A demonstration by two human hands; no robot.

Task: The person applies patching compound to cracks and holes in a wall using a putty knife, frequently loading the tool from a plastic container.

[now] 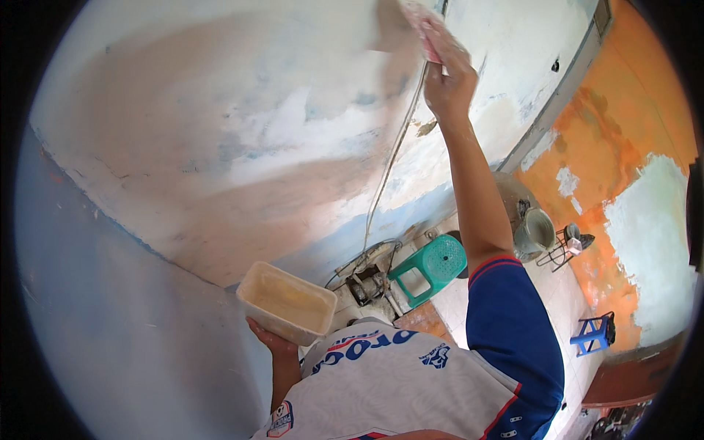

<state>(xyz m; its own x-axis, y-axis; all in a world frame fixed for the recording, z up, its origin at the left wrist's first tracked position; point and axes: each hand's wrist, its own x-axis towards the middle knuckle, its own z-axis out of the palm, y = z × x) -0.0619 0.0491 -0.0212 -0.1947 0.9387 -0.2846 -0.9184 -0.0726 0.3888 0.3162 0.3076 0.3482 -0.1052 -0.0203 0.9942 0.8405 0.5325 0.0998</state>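
My right hand point(450, 84) is raised at the end of a stretched arm, close to the patchy white wall point(242, 95). Its fingers grip a flat pinkish spreader point(425, 31), smeared with white and slightly blurred. Whether the spreader's edge touches the wall, I cannot tell. Low on the left, my left hand point(273, 341) supports a cream rectangular tub point(295, 330) from beneath and the side. The tub is tilted so its inside shows, with a pale coating over the bottom and sides.
A thin cable point(396, 150) runs down the wall. Below stand a green plastic stool point(445, 257) and a small machine point(365, 284) with wires. To the right are a grey bucket point(539, 231), a blue stool point(589, 337) and an orange wall point(638, 81). A bluish wall point(110, 271) meets the white one at left.
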